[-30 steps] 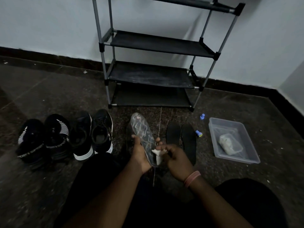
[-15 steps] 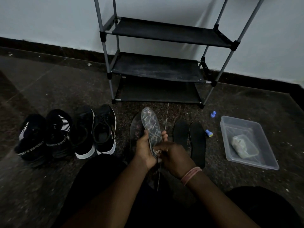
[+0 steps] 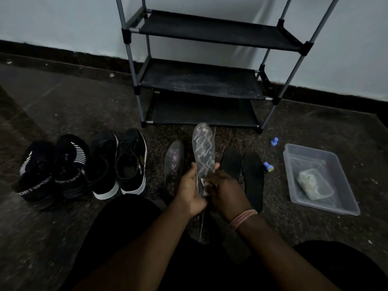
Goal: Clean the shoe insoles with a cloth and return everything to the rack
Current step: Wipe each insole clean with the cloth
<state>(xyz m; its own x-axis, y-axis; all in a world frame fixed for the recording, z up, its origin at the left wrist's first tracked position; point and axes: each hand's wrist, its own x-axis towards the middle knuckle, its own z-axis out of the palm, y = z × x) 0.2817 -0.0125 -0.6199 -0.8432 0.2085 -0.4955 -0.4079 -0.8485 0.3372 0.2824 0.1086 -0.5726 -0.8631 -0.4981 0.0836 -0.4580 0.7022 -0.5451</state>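
Grey insole (image 3: 203,152) gripped by both hands (image 3: 206,191); right pinches cloth (image 3: 204,183); 4 shoes (image 3: 84,164) left.

The rack (image 3: 201,80) stood against the wall (image 3: 52,22). Before it, on the floor (image 3: 63,106), four shoes (image 3: 84,164) sat in a row at the left. At the middle one insole (image 3: 173,158) lay flat, another insole (image 3: 204,152) just right of it was raised between both hands — left hand (image 3: 190,190), right hand (image 3: 225,192). A pair of insoles (image 3: 243,173) lay further right, then two small caps (image 3: 270,154), then a tray (image 3: 344,194) holding a small tub (image 3: 312,183).
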